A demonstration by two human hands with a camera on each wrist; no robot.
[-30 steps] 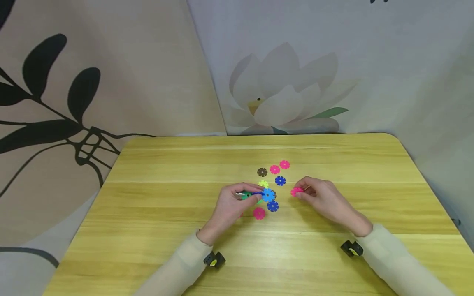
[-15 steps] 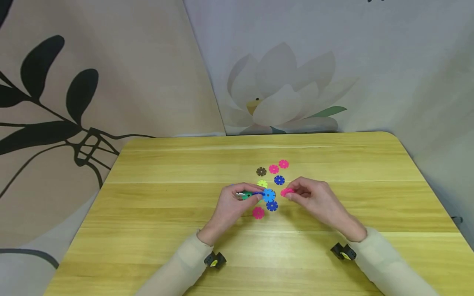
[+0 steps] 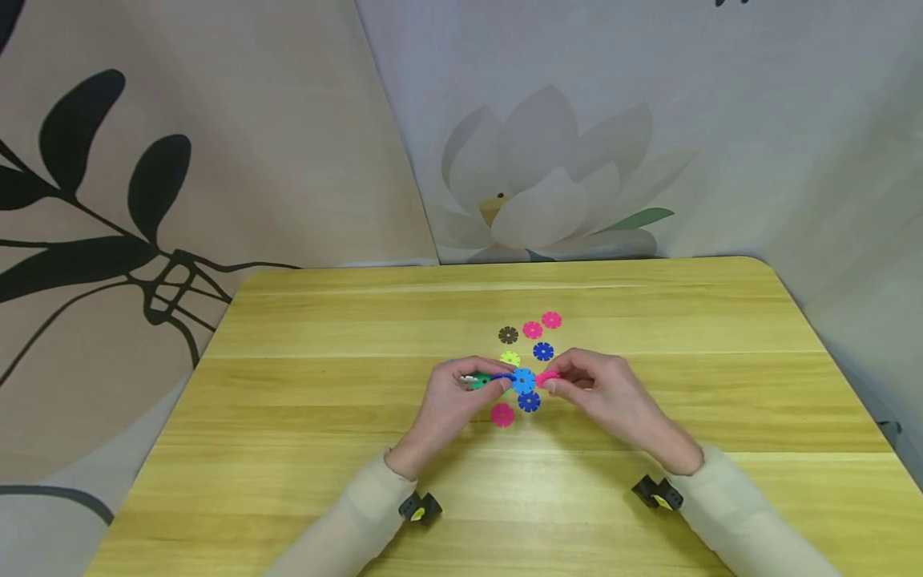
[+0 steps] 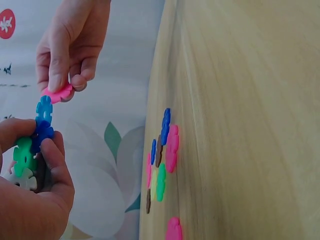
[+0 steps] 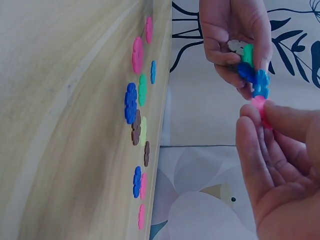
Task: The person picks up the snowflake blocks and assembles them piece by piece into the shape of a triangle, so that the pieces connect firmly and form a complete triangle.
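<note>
My left hand [image 3: 449,401] grips a chain of notched plastic snowflake discs above the table. In the left wrist view a white disc [image 4: 24,179], a green disc [image 4: 24,156] and a dark blue disc [image 4: 43,135] sit among its fingers. A light blue disc [image 3: 523,381] sticks out at the chain's right end. Between thumb and fingers my right hand [image 3: 613,389] pinches a pink disc [image 5: 258,105], whose edge meets the light blue disc's rim. Fingers hide part of the chain and of the pink disc.
Loose discs lie on the wooden table [image 3: 324,417] under and behind the hands: a brown disc [image 3: 508,335], a yellow disc [image 3: 509,358], a blue disc [image 3: 543,351], a green disc [image 4: 161,182] and several pink ones. A printed wall cloth [image 3: 577,160] stands behind the table's far edge.
My right hand has moved left with the pink disc, from apart to right at the light blue disc's edge. The left hand has stayed nearly still with the chain.
</note>
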